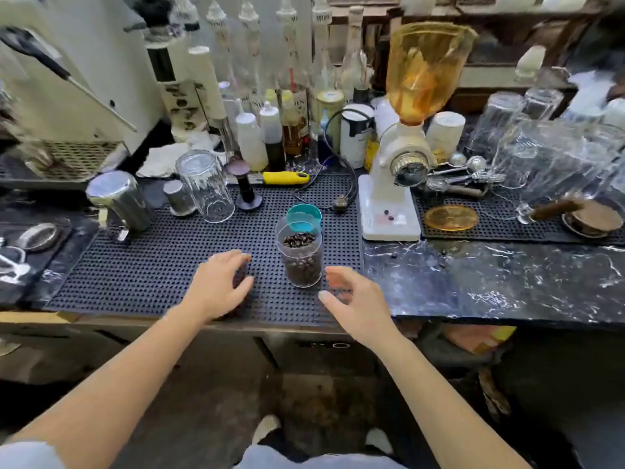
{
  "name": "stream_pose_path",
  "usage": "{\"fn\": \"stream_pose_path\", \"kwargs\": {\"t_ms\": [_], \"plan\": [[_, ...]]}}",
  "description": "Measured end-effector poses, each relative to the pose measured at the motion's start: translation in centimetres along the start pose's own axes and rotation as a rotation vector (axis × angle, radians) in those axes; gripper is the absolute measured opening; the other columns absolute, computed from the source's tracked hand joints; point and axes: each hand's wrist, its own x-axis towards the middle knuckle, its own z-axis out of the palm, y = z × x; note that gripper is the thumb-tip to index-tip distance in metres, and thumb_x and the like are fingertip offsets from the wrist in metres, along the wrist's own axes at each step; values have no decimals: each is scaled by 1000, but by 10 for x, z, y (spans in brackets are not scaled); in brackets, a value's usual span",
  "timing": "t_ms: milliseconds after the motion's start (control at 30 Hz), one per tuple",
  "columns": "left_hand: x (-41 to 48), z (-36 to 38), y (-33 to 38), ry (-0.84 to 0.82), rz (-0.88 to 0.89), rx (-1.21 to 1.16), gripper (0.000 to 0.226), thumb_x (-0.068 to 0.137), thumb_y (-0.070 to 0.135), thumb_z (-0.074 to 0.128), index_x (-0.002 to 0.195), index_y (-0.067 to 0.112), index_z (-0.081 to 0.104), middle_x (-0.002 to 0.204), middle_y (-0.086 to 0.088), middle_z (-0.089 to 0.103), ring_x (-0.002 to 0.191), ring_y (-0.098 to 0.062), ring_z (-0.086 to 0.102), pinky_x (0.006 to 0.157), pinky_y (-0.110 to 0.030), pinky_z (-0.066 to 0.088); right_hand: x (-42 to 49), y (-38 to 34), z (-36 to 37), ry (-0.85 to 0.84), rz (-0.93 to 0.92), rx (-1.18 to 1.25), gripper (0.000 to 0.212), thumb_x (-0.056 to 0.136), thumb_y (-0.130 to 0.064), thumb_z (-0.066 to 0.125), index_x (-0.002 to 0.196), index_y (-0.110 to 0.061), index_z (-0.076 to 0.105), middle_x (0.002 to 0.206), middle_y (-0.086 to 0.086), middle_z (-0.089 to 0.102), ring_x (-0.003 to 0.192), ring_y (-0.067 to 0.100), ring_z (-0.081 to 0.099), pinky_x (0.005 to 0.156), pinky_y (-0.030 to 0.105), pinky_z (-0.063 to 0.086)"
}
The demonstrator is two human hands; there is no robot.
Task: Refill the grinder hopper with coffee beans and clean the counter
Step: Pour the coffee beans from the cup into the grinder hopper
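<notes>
Neither of your hands holds anything. Your left hand (221, 284) hovers palm down over the mat (135, 272), fingers spread and curled. Your right hand (355, 304) is open too, thumb and fingers apart, just right of the jar (301, 262) but not touching it. That jar stands upright on the mat between your hands, lid off, roughly two-thirds full of beans (297, 240). A teal scoop (303, 216) sits at its far rim. Beyond, to the right, the grinder (394, 184) stands on the counter (490, 282), its amber hopper (426, 69) uncovered. An amber lid (451, 217) lies flat beside the grinder's base. Two stray beans rest on that base.
</notes>
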Motion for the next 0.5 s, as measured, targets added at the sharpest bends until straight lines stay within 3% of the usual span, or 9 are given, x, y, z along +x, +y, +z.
{"fn": "stream_pose_path", "kwargs": {"t_ms": [133, 233, 333, 400, 500], "plan": [[27, 11, -33, -216, -26, 138, 63, 89, 58, 43, 144, 34, 27, 156, -7, 21, 143, -26, 12, 114, -55, 11, 28, -20, 46, 274, 192, -72, 59, 74, -41, 73, 126, -27, 48, 126, -4, 59, 112, 12, 53, 95, 31, 43], [33, 24, -49, -198, 24, 146, 66, 86, 68, 33, 145, 39, 22, 158, -4, 15, 144, -24, 5, 114, -57, 2, 37, -16, 68, 380, 292, 27, 75, 64, -46, 78, 129, -32, 42, 130, -5, 56, 118, 15, 51, 98, 32, 41], [28, 32, -56, -184, 43, 195, 69, 84, 71, 14, 146, 41, 9, 159, -3, 7, 145, -22, -1, 114, -55, -3, 41, -21, 85, 393, 339, 83, 97, 58, -52, 80, 138, -36, 28, 136, -12, 46, 122, 8, 40, 99, 27, 34], [27, 37, -58, -163, 50, 194, 70, 84, 71, 7, 146, 40, 4, 159, -4, 4, 145, -22, -4, 114, -54, -3, 46, -25, 93, 438, 327, 113, 100, 54, -54, 81, 137, -39, 26, 126, -18, 44, 115, 0, 37, 93, 20, 31], [27, 35, -55, -167, 35, 183, 68, 86, 69, 8, 147, 40, 0, 159, -5, 0, 144, -23, -8, 114, -53, -6, 54, -29, 96, 515, 329, 128, 88, 54, -49, 83, 128, -38, 35, 117, -17, 49, 107, -1, 41, 81, 7, 30]]}}
